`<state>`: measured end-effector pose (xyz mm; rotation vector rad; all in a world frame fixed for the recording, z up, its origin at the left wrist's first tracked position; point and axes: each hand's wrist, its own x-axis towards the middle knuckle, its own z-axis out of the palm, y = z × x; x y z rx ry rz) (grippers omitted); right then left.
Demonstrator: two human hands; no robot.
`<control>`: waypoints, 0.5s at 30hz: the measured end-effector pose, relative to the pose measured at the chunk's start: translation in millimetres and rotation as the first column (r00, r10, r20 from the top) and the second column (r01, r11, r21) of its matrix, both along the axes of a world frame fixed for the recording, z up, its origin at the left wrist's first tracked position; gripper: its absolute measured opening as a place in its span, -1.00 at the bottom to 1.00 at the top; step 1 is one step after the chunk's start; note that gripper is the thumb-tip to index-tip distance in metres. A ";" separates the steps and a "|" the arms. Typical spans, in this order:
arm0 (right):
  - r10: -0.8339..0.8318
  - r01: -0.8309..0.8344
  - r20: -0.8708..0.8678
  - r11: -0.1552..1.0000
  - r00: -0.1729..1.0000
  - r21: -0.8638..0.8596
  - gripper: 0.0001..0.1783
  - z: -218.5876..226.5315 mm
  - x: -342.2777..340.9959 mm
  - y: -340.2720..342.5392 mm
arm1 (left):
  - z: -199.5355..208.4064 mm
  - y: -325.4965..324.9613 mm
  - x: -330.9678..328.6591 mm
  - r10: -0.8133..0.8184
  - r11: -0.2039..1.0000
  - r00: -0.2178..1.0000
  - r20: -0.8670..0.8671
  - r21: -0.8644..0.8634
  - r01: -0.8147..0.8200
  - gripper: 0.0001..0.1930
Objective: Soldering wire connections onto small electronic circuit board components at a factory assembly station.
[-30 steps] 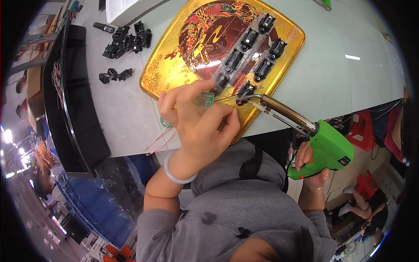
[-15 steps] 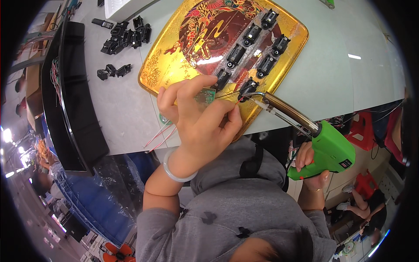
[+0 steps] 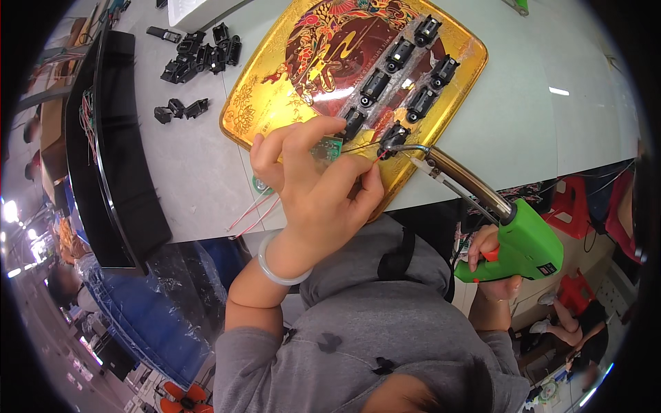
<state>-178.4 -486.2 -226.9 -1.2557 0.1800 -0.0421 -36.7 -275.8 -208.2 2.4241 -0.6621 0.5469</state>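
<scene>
My left hand [image 3: 313, 182] pinches a thin red wire [image 3: 379, 157] between thumb and forefinger, its other fingers raised. Partly under that hand is a green circuit board [image 3: 327, 149], with a dark wire running from it toward a small black plastic housing [image 3: 394, 140]. Wrapped around the handle of a green soldering gun [image 3: 530, 241], my right hand [image 3: 484, 246] keeps the bent tip at the near end of this housing, by the red wire. Whether the tip touches the metal is too small to tell. A thin feed tube runs beneath the gun's barrel.
The housings stand in two rows along clear plastic on a gold decorated tray [image 3: 237, 113]. More loose black housings [image 3: 200, 58] lie left on the table. A long black curved panel [image 3: 120, 151] stands at the left edge, and a white box [image 3: 200, 10] at the back.
The soldering gun has shifted slightly to the right, and its tip sits a little further over the housing. My right fingers have moved, showing the red trigger. My left hand stays nearly still.
</scene>
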 end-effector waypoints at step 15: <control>-0.064 0.056 0.059 0.991 0.996 0.119 -0.31 -1.2 1.3 -5.0 | -0.9 -1.9 -2.2 0.002 1.000 1.000 0.011 -0.021 -0.002 -0.87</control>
